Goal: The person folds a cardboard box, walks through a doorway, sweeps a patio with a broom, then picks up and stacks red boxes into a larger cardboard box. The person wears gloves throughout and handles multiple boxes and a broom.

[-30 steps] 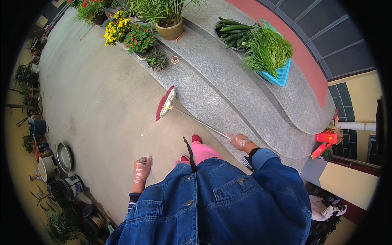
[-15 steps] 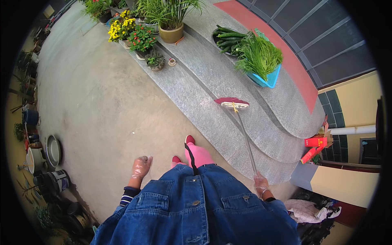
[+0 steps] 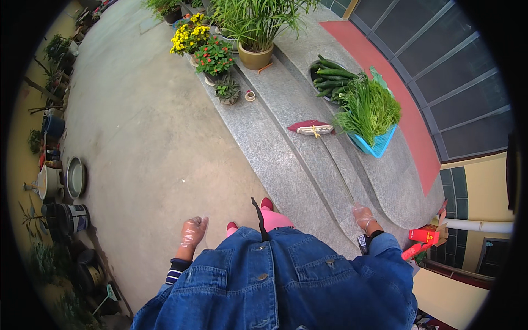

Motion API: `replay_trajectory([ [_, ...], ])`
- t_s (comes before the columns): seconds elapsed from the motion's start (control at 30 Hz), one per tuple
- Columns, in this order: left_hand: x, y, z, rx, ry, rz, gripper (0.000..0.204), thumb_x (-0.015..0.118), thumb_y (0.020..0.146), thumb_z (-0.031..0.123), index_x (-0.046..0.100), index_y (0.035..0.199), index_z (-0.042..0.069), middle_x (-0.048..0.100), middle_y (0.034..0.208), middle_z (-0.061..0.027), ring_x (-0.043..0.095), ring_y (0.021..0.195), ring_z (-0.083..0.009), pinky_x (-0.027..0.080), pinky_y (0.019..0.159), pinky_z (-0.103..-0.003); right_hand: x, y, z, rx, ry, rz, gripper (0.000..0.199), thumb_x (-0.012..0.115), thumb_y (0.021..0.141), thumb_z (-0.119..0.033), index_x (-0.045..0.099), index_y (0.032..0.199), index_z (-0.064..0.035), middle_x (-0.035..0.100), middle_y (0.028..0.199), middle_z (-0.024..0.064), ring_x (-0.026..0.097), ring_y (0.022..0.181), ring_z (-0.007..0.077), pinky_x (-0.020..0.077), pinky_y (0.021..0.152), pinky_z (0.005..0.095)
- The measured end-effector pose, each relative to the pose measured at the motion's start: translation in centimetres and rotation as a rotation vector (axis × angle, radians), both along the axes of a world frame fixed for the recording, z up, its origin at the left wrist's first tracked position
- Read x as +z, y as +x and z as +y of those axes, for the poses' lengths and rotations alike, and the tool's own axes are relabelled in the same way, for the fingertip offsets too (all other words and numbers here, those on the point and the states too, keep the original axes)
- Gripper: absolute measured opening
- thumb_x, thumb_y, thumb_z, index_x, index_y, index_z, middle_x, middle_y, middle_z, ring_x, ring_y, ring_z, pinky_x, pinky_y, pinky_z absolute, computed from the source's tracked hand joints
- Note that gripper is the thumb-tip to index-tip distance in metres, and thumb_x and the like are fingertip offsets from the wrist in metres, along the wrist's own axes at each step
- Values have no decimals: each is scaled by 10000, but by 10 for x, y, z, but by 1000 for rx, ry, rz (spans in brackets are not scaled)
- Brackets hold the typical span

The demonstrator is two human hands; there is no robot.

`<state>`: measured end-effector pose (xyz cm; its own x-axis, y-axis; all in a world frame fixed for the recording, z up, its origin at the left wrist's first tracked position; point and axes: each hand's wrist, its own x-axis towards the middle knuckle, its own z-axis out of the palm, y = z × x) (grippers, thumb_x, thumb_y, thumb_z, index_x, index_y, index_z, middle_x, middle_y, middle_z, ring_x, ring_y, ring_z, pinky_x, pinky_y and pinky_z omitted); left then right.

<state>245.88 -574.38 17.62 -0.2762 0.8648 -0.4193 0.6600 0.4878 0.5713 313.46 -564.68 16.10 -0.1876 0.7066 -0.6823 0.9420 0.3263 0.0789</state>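
Note:
My right hand (image 3: pixel 363 218), in a clear plastic glove, grips the upper end of a thin grey mop handle (image 3: pixel 340 174). At its far end, the flat mop head (image 3: pixel 311 128), with a maroon pad and a pale upper side, is over the middle grey stone step (image 3: pixel 324 159). My left hand (image 3: pixel 192 231), gloved the same way, hangs above the concrete floor with its fingers curled in and nothing visible in them. A blue basket (image 3: pixel 379 144) of long green leaves (image 3: pixel 369 110) stands on the upper step, close to the mop head's right.
Behind the basket is a bowl of dark green cucumbers (image 3: pixel 333 78). Potted plants (image 3: pixel 256 55) line the steps at the far end, with a small cup (image 3: pixel 250 95) near them. A red box (image 3: pixel 424 235) lies at right. Basins (image 3: pixel 76 177) and buckets (image 3: pixel 72 219) stand along the left.
My right hand has moved forward with the mop, and the mop head has shifted farther along the step toward the plants. The view has turned; my left hand stays closed.

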Motion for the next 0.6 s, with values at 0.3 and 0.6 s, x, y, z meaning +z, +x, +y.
replay_trajectory([
  [0.3,6,50,-4,142,-80,-18,423,662,929,313,615,683,-28,575,660,-273,573,605,-444,459,581,-475,-16,-8,111,-446,124,370,554,548,985,-374,517,1447,-70,669,1068,323,658,1023,457,521,877,460],
  [0.6,17,58,-5,133,-103,45,424,646,935,344,638,722,-23,602,673,-266,605,633,-441,474,595,-469,-29,-67,265,-187,48,399,573,509,1009,-333,432,1503,-54,653,1166,315,642,1088,453,515,930,465],
])
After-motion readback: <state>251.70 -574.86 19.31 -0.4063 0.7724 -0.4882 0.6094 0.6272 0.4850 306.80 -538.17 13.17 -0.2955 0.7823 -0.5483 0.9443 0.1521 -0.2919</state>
